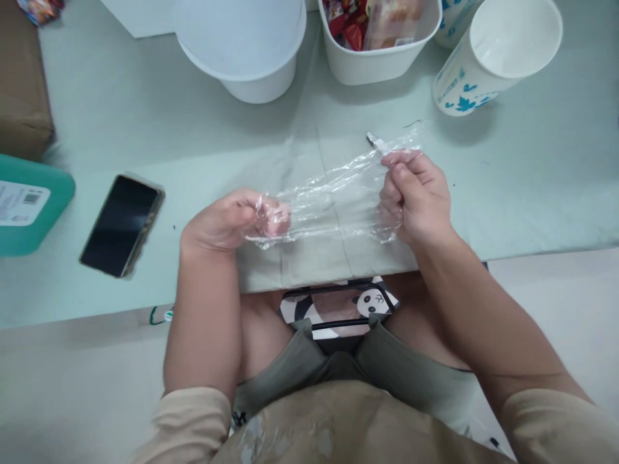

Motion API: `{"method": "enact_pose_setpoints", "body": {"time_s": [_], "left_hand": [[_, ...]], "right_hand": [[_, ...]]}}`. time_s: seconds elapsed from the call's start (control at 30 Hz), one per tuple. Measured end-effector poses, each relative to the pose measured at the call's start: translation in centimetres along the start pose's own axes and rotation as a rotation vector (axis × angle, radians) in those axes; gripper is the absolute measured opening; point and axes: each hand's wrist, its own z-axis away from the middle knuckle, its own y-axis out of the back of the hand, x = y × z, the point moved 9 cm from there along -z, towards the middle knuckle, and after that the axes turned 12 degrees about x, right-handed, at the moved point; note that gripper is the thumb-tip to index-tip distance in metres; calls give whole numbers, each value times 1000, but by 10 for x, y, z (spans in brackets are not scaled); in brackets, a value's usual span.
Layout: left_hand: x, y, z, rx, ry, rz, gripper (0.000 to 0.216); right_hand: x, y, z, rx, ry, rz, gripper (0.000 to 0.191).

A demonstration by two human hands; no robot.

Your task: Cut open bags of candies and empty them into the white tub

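Note:
A clear plastic bag (333, 193) is stretched between my two hands just above the pale green table (532, 187). My left hand (232, 219) is closed in a fist around the bag's left end. The bag's right end is pinched by the closed fingers of my right hand (416, 196). A small white strip at the bag's upper right corner (374, 140) lies on the table. The film is crumpled, and I cannot make out anything inside it.
A black phone (122, 224) lies left of my left hand. A teal box (29, 206) and a brown carton (22, 84) sit at the far left. Behind are a white bowl (246, 51), a white tub of snack packets (382, 38) and a paper cup (493, 58). A panda-print item (338, 309) rests on my lap.

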Motion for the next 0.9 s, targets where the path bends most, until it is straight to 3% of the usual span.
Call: {"method": "enact_pose_setpoints", "body": {"time_s": [0.13, 0.23, 0.37, 0.43, 0.53, 0.6, 0.63, 0.73, 0.8, 0.9], "left_hand": [[-36, -30, -14, 92, 256, 464, 90], [-46, -52, -25, 116, 321, 585, 77], [-27, -27, -28, 361, 96, 674, 24], [-14, -9, -20, 443, -69, 706, 23], [-1, 3, -8, 386, -229, 696, 40], [-2, -3, -7, 273, -179, 645, 64], [-7, -4, -8, 277, -104, 614, 68], [-27, -1, -10, 453, 156, 523, 68], [-27, -14, -13, 381, 234, 442, 87], [-23, -19, -14, 340, 241, 320, 79]], "right_hand": [[-2, -14, 10, -146, -105, -103, 36], [-1, -18, 16, -201, -157, -99, 38], [3, -23, 21, -307, -233, -155, 27], [-1, -21, 18, -301, -221, -221, 21], [-6, -15, 13, -261, -203, -285, 16], [-6, -13, 13, -248, -215, -258, 18], [-4, -13, 13, -238, -224, -231, 19], [3, -8, 14, -162, -250, -127, 16], [10, -6, 15, -116, -256, -35, 13], [17, -1, 14, -56, -249, 73, 13]]}}
